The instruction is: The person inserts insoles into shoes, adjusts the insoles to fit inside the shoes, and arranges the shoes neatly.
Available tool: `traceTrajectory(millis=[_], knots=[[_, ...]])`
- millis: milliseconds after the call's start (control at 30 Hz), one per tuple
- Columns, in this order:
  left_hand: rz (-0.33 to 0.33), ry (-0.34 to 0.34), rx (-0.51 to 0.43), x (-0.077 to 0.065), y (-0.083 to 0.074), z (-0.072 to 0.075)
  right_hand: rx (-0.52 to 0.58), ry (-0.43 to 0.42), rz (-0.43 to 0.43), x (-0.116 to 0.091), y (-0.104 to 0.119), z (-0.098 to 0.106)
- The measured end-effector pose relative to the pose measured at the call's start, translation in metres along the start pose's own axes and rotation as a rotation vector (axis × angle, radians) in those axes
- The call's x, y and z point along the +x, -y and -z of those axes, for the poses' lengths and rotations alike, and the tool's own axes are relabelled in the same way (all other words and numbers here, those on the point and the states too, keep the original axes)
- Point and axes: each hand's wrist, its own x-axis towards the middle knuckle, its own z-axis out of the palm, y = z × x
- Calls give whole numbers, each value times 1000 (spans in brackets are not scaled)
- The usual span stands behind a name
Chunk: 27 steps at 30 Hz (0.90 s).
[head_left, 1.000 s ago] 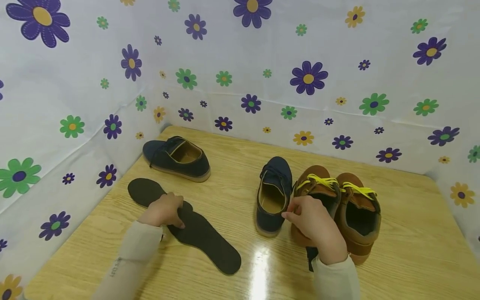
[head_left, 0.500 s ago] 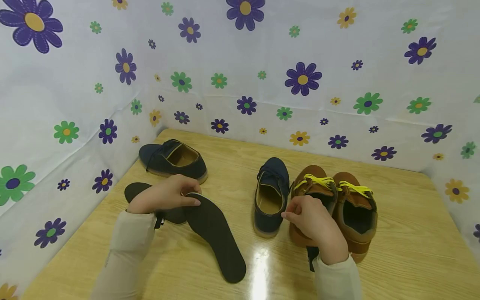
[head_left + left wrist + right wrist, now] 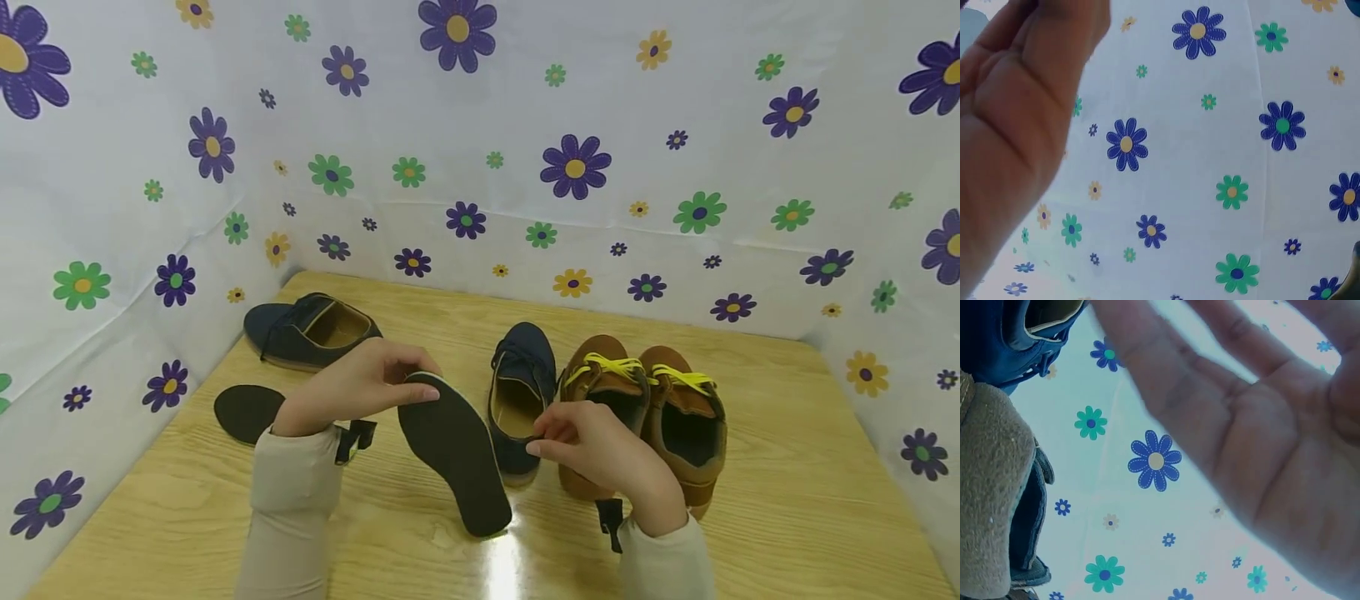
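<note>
My left hand (image 3: pixel 360 385) pinches a black insole (image 3: pixel 453 446) by its upper end, between thumb and fingers. The insole slants down to the right, its lower end near the tabletop. A second black insole (image 3: pixel 249 412) lies at the left, partly hidden behind that hand. My right hand (image 3: pixel 600 442) hovers by the heel of a navy lace-up shoe (image 3: pixel 519 392), fingers loosely bent and holding nothing; whether they touch the shoe I cannot tell. The other navy shoe (image 3: pixel 300 333) lies turned sideways at the back left.
Two brown shoes with yellow laces, the nearer one (image 3: pixel 600 367) and its mate (image 3: pixel 686 417), stand right of the navy shoe, partly behind my right hand. The wooden table (image 3: pixel 810 483) is bordered by a white flower-print cloth (image 3: pixel 495 108).
My left hand has lifted one insole off the table and carried it right, toward the middle navy shoe. The right hand stays by the shoe's heel. The head view has shifted slightly right.
</note>
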Motion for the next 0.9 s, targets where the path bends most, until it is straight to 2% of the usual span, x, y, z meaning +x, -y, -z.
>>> traceTrajectory(millis=[100, 167, 300, 400, 500, 600, 700, 800, 900], knots=[[10, -84, -87, 3, -1, -2, 32, -5, 68, 0, -1, 3], [10, -152, -153, 4, -2, -2, 73, -29, 87, 0, -1, 4], [36, -301, -218, 5, -4, -2, 158, -110, 96, 1, -2, 5], [88, -398, -277, 4, -6, -2, 210, -162, 129, 2, -4, 5], [137, -478, -390, 4, -7, -3, 264, -193, 154, 2, -5, 5], [166, -532, -505, 4, -7, -5, 296, -247, 118, 2, -6, 6], [178, -580, -567, 6, -7, -7, 336, -312, 20, 1, -5, 7], [194, -628, -567, 10, -6, -10, 408, -363, -71, -1, -3, 10], [202, -659, -536, 14, -5, -12, 500, -392, -98, -3, -1, 13]])
